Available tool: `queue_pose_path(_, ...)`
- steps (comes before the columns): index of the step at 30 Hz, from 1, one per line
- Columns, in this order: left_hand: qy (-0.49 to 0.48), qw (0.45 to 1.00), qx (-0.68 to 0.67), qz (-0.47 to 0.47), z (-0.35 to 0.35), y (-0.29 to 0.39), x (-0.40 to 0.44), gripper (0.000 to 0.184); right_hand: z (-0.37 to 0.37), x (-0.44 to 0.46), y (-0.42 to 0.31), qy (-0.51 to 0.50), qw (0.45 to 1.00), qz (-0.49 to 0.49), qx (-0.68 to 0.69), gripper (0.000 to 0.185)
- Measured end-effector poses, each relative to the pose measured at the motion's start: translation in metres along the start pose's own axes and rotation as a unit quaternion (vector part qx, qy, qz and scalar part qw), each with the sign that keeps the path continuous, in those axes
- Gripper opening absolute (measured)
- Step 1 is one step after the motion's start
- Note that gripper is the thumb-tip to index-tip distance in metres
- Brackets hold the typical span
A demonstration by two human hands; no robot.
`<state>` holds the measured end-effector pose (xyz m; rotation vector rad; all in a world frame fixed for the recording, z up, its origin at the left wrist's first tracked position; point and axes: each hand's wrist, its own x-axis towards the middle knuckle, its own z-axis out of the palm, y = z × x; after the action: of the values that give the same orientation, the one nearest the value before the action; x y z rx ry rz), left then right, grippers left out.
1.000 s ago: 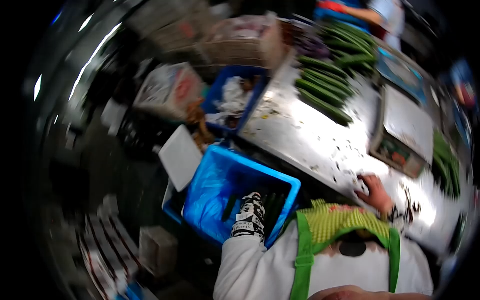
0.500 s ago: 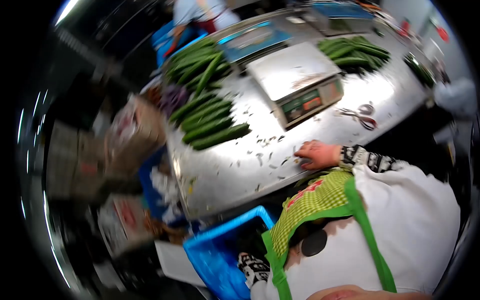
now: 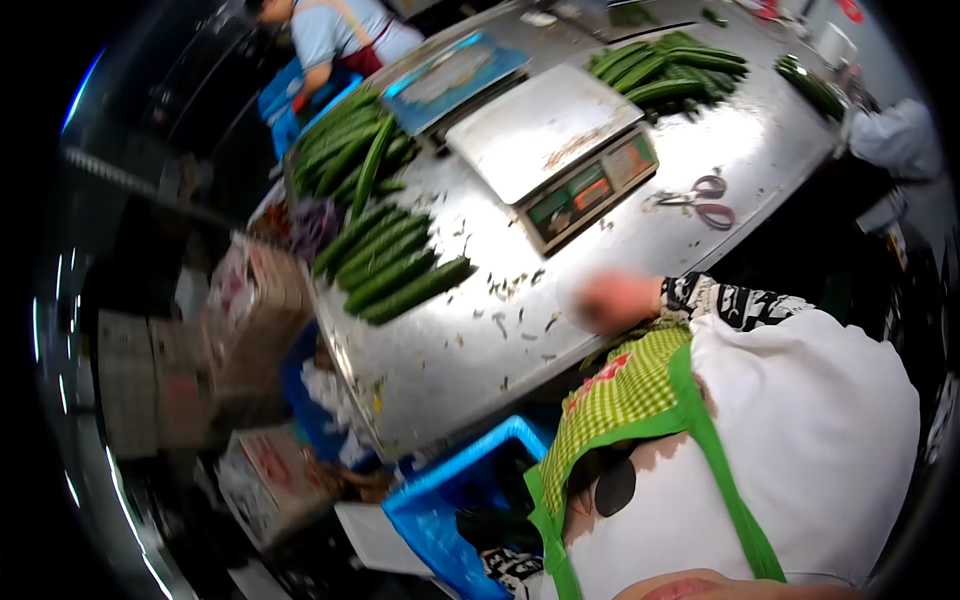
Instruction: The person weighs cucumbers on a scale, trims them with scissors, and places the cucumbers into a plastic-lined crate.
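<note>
My right hand (image 3: 612, 300) is at the near edge of the metal table (image 3: 430, 385), blurred by motion, so its fingers do not show clearly. Near it lie small dark green scraps (image 3: 515, 290). A patterned left sleeve (image 3: 512, 568) reaches down into a blue lined crate (image 3: 470, 460); the left hand itself is lost in the dark there. Across from my right hand is a row of long green cucumbers (image 3: 405, 287). A scale (image 3: 545, 135) with a metal plate stands beyond the hand, and dark-handled scissors (image 3: 705, 202) lie to its right.
Another pile of cucumbers (image 3: 350, 150) lies at the far left, and one more (image 3: 670, 70) behind the scale. A second, blue-topped scale (image 3: 455, 80) stands between them. A co-worker (image 3: 350, 35) is at the far side. Cardboard boxes (image 3: 255, 315) stand left of the table.
The camera view has shifted, moving the table and its contents left and up in the picture. My right hand has gone from sharp, fingers on the table, to blurred. The left sleeve sits lower.
</note>
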<state>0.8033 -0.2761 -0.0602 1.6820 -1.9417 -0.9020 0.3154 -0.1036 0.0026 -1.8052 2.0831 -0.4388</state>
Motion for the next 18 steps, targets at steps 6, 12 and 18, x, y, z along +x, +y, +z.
queue_pose_path(6,0.158,0.984,-0.052,-0.068,-0.055,0.019,-0.046,0.037,0.017,0.006,0.035,-0.068,0.956,-0.074,0.277,0.043)
queue_pose_path(12,0.314,0.945,-0.052,-0.079,-0.136,0.077,-0.082,0.036,0.030,0.006,0.047,-0.126,0.717,0.033,0.685,0.044)
queue_pose_path(18,0.320,0.936,0.072,0.126,-0.204,0.177,-0.048,0.029,-0.004,0.026,0.007,-0.014,0.979,-0.192,0.075,0.021)
